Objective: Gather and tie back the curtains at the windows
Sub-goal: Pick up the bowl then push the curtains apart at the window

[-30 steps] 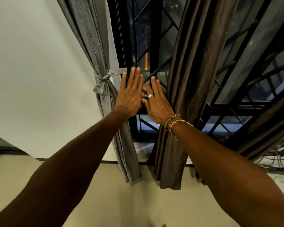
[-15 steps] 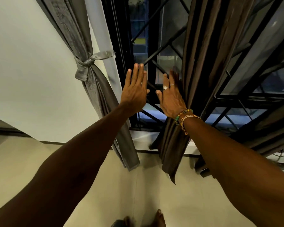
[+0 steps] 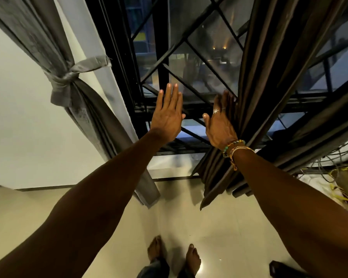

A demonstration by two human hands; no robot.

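A black-barred window (image 3: pixel 175 57) fills the middle. The brown curtain (image 3: pixel 269 77) hangs loose on its right; the grey curtain (image 3: pixel 48 47) on its left is bunched by a knotted grey tie (image 3: pixel 68 77). The left hand (image 3: pixel 167 119) is raised before the bars, fingers straight, holding nothing. The right hand (image 3: pixel 219 125) lays straight fingers (image 3: pixel 226 99) against the brown curtain's edge.

The glossy cream tiled floor (image 3: pixel 229 227) bears the person's two bare feet (image 3: pixel 192 257) side by side near the bottom edge, a dark object (image 3: pixel 279 267) cut off at the lower right, and a tangle of cables (image 3: pixel 329 173) at the right edge.
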